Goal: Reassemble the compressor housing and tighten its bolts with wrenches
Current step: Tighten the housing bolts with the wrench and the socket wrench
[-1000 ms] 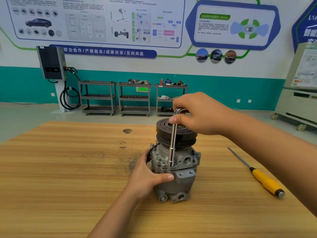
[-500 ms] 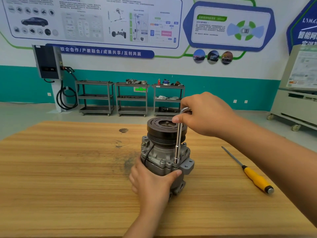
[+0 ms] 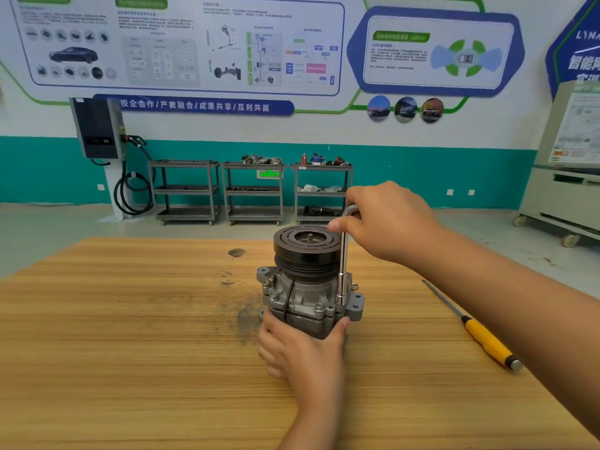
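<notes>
Teal-and-white wall (image 3: 422,164) with posters (image 3: 181,43), three grey shelf carts (image 3: 253,190), pale floor (image 3: 48,228)

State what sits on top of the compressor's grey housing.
A black pulley tops the housing, its central shaft showing. The right hand hides the handle of the wrench; its socket covers the bolt.

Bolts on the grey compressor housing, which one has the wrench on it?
The front-right one, hidden under the chrome L-shaped socket wrench that the right hand grips; the other hex bolts stand bare.

Wooden table (image 3: 130,352): compressor (image 3: 308,297), screwdriver (image 3: 487,339)
</notes>
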Demonstrator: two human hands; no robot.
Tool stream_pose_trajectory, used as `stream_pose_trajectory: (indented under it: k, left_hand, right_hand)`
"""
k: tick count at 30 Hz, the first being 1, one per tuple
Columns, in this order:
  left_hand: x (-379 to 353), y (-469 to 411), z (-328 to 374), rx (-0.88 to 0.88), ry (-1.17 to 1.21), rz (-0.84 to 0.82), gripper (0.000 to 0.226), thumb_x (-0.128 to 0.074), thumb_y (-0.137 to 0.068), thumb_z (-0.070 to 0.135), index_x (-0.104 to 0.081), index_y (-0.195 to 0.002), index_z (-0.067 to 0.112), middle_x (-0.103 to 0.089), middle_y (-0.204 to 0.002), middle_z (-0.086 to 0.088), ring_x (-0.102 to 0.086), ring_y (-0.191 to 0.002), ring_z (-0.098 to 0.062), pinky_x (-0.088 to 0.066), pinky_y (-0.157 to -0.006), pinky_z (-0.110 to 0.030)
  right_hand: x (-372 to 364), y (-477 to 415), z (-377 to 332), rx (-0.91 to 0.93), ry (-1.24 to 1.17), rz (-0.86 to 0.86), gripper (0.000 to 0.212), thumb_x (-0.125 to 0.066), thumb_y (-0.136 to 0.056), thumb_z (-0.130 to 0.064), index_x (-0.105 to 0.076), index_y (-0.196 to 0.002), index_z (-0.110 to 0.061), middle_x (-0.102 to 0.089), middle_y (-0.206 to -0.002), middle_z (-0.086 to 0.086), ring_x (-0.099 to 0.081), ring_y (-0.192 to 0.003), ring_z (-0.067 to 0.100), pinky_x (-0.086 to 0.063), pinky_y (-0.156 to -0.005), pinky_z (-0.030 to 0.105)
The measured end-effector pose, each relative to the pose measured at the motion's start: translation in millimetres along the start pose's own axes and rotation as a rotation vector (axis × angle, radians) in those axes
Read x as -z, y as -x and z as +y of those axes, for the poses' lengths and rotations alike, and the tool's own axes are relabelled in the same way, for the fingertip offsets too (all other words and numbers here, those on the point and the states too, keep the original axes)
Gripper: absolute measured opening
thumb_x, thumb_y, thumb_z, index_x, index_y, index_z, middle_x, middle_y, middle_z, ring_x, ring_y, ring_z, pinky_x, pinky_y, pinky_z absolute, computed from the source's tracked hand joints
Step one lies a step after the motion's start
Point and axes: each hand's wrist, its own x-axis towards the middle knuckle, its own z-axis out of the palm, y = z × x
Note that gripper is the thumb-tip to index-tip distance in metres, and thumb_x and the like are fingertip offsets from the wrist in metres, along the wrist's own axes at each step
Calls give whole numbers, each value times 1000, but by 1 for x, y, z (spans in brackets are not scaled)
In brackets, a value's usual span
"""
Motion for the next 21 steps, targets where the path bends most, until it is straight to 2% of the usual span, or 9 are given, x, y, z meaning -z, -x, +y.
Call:
stream_pose_trajectory:
  k: [3, 5, 7, 10, 13, 15, 18, 21]
  left_hand:
    - [11, -8, -15, -74, 19, -54, 111, -90, -53, 36, -31, -143, 9, -33, -142, -11, -25, -132, -26, -23, -105, -47]
    - [26, -22, -26, -157, 48, -147, 108, -89, -53, 39, -31, -141, 16, -32, -141, -5, -26, -132, -21, -24, -107, -43]
    - [41, -42, -32, -194, 81, -294, 117, -88, -51, 44, -21, -144, 25, -27, -144, 0, -25, -135, -18, -24, -112, -41]
    - [59, -78, -29, -185, 103, -547, 130, -81, -45, 53, -4, -148, 33, -18, -154, 6, -20, -141, -16, -21, -115, -40]
    - [67, -105, -21, -213, 44, -753, 137, -82, -46, 51, 7, -149, 36, -9, -158, 10, -15, -143, -16, -21, -115, -40]
    - [67, -116, -17, -264, -30, -816, 139, -84, -47, 51, 9, -149, 35, -8, -159, 8, -14, -144, -16, -20, -116, -40]
    - [63, -125, -11, -338, -133, -857, 139, -86, -49, 48, 8, -150, 33, -5, -160, 6, -11, -145, -17, -19, -118, -41]
    - [60, -132, -8, -354, -164, -870, 139, -90, -50, 41, 6, -151, 29, -7, -159, 4, -14, -144, -18, -21, -117, -39]
  right_hand:
    - [6, 1, 7, 91, -124, -61, 29, -57, -88, -51, -48, -83, -23, -48, -73, -10, -50, -79, 16, -35, -55, 28]
    - [14, 1, 16, 130, -255, -58, 25, -59, -87, -45, -53, -84, -21, -56, -82, -7, -52, -81, 15, -38, -59, 26]
    - [20, 0, 24, 157, -347, -46, 22, -59, -88, -41, -54, -83, -20, -57, -85, -6, -51, -78, 9, -36, -60, 23]
    - [17, 1, 28, 181, -438, -123, 21, -58, -89, -38, -55, -83, -18, -56, -82, -6, -50, -76, 6, -36, -60, 20]
    - [9, 0, 26, 203, -502, -164, 21, -59, -89, -36, -56, -84, -17, -53, -78, -7, -48, -73, 3, -35, -60, 14]
    - [6, -3, 24, 221, -495, -190, 18, -58, -89, -38, -55, -83, -21, -51, -78, -9, -47, -70, -1, -34, -60, 14]
    - [3, -7, 22, 247, -479, -220, 17, -60, -89, -38, -51, -78, -29, -49, -77, -10, -44, -65, -8, -33, -56, 7]
    - [3, -9, 24, 246, -473, -239, 17, -60, -88, -39, -51, -75, -32, -49, -76, -10, -45, -65, -7, -32, -55, 10]
